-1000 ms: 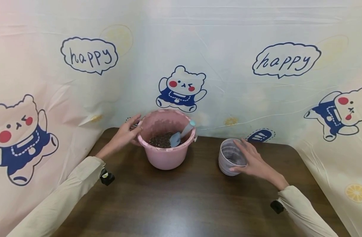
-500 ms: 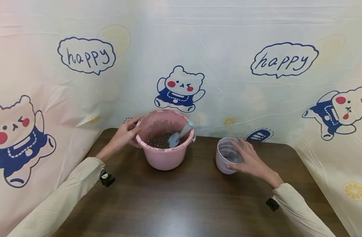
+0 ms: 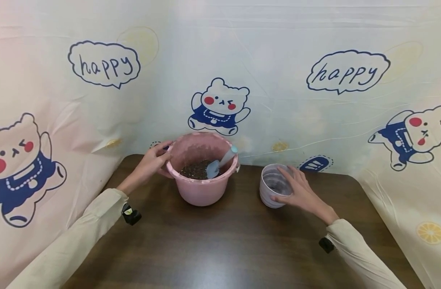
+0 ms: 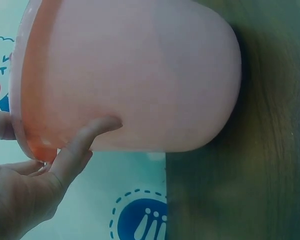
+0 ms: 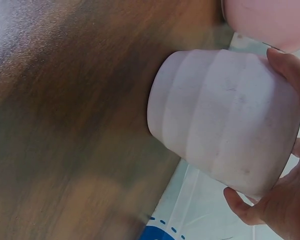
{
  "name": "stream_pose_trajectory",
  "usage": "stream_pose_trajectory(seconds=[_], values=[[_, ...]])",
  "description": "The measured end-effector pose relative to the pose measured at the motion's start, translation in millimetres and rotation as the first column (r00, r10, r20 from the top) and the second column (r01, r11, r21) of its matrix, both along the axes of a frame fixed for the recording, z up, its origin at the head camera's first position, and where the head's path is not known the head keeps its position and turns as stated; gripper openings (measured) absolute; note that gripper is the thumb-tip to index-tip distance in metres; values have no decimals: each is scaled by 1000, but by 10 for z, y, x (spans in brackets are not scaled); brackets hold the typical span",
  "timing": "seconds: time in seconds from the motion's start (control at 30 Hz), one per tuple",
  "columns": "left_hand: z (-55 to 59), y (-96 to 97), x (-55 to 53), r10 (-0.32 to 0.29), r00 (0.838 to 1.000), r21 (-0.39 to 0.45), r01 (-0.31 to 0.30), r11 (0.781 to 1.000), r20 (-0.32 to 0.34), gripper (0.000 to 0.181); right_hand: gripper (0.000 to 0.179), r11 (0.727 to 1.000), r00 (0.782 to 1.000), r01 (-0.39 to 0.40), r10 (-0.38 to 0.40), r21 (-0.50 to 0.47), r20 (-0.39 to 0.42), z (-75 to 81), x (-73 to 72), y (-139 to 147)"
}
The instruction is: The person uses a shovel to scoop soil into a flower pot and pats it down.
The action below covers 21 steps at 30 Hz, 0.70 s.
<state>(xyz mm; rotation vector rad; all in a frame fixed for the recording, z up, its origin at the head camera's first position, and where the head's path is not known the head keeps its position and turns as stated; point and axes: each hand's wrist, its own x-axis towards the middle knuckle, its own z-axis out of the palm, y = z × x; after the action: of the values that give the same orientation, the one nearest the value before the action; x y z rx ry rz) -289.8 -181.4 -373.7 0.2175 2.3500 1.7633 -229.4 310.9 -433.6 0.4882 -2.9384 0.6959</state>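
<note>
A pink bucket [image 3: 201, 192] with dark soil [image 3: 194, 171] in it stands upright on the table. Leaning inside against its right rim is a small grey-blue trowel [image 3: 216, 166]. My left hand [image 3: 153, 160] holds the bucket at its left rim; in the left wrist view, a finger [image 4: 97, 128] lies along the outer wall while others are at the rim. To the right, a whitish ribbed flowerpot [image 3: 266, 194] is spanned at its rim by the thumb and fingers of my right hand [image 3: 303, 190]. The right wrist view shows the pot's [image 5: 215, 115] ribbed side.
The dark wooden table [image 3: 206, 245] has its far edge close behind the bucket and pot. A printed cloth [image 3: 278, 112] with cartoon bears hangs behind and at both sides.
The flowerpot and my right hand have moved slightly left, toward the bucket. My left hand stays at the bucket's rim, and the view has shifted a little.
</note>
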Motion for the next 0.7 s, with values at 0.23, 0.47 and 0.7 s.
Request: stream_pose_trajectory(seconds=[0.23, 0.47, 0.7], values=[[5, 39, -14, 4, 1000, 20, -4, 1000, 24, 65, 106, 999, 1000, -15, 16, -30, 14, 23, -48, -43], [8, 80, -2, 18, 999, 16, -18, 1000, 46, 67, 108, 999, 999, -26, 27, -33, 27, 36, -83, -76], [27, 69, -18, -32, 984, 109, 13, 994, 173, 70, 108, 999, 999, -17, 18, -36, 28, 27, -84, -99]])
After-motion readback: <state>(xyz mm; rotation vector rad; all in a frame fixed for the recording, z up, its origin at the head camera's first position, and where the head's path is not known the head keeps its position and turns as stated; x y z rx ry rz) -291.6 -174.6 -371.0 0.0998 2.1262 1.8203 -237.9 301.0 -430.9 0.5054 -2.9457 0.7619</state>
